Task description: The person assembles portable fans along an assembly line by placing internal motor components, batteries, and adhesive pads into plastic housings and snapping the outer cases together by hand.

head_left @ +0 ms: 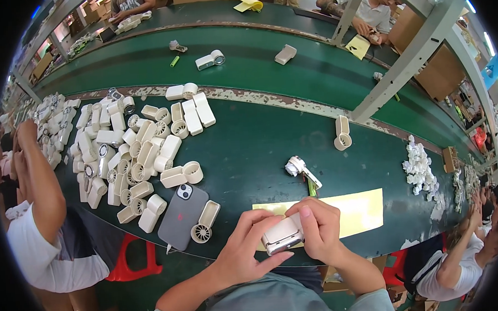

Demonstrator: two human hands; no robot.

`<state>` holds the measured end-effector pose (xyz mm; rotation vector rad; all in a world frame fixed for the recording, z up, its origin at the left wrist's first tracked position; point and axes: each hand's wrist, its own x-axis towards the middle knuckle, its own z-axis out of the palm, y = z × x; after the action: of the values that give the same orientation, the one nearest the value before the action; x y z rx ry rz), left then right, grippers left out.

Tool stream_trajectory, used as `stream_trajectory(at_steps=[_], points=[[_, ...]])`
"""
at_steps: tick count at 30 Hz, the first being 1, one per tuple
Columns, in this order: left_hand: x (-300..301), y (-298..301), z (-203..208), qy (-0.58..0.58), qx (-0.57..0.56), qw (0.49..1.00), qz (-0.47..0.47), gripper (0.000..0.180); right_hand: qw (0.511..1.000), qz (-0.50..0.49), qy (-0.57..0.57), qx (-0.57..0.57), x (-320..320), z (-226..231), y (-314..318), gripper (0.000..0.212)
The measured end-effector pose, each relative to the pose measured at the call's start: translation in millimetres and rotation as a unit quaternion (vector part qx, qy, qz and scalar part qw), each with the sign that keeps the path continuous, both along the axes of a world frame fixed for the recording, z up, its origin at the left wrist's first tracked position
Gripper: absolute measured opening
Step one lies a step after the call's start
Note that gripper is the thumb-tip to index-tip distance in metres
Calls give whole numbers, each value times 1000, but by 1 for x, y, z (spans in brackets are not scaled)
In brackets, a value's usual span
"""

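Observation:
Close to the table's front edge, my left hand [243, 242] and my right hand [323, 230] both grip a white plastic fan housing [282, 236]. Its dark-edged end is turned toward me. My fingers cover part of its far side. A yellow sheet [357, 212] lies flat beneath my hands. Just beyond them rests a small white fan motor assembly [301, 169], with a green battery cell [311, 187] beside it. To the left, an empty cream housing [207, 219] with a round grille leans by a dark grey phone [183, 217] with a white cable.
Cream fan housings [143, 146] are heaped on the left of the green table. A single housing [342, 133] lies at the right, before a pile of crumpled white pieces [419, 167]. A metal post [400, 60] rises by the green conveyor belt [244, 50]. People work on both sides.

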<state>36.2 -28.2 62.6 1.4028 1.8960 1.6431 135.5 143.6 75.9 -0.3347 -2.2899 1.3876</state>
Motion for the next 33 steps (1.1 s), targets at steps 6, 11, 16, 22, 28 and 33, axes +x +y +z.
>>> stream_trajectory(at_steps=[6, 11, 16, 22, 28, 33], points=[[2, 2, -14, -32, -45, 998, -36, 58, 995, -31, 79, 50, 2, -12, -2, 29], [2, 4, -15, -107, -41, 992, -47, 53, 984, -28, 128, 120, 0, -20, 5, 26], [-6, 12, -11, 38, -48, 994, -89, 50, 963, 12, 192, 191, 3, -20, 8, 20], [6, 20, -26, 68, 40, 996, -48, 44, 982, 23, 152, 107, 5, -26, 7, 21], [4, 20, -20, 116, 27, 992, -41, 45, 992, 53, 110, 24, 14, -14, 17, 37], [1, 12, -8, -328, -149, 924, -129, 35, 986, -27, 135, 94, 10, -3, 17, 55]])
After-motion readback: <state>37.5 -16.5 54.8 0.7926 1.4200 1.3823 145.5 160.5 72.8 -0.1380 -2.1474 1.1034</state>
